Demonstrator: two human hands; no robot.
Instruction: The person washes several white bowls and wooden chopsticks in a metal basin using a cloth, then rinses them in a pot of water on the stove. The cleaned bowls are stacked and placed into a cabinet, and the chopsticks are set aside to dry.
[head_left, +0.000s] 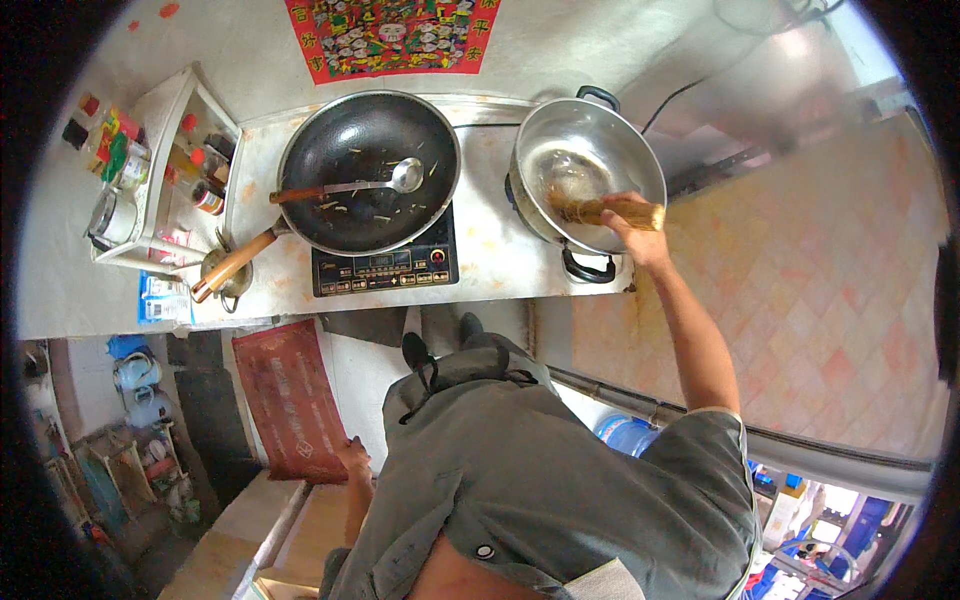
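My right hand (636, 232) grips a bamboo pot brush (592, 211), its bristle end down inside a deep metal pot (589, 135). The pot has two black handles and a little liquid or glare at its bottom. Low at my side hangs my left hand (354, 454), close to the edge of a red mat bearing writing (289, 397); its fingers look curled, but whether they hold anything is unclear. Left of the pot sits a dark wok (352, 142) with food scraps in it. A metal ladle with a wooden handle (407, 175) lies across the wok.
The wok stands on a black induction cooker (382, 266), its wooden handle (238, 261) jutting over a small metal lidded vessel (238, 281). Further left, a white rack (161, 169) holds several bottles. A water jug (626, 433) stands low at my right.
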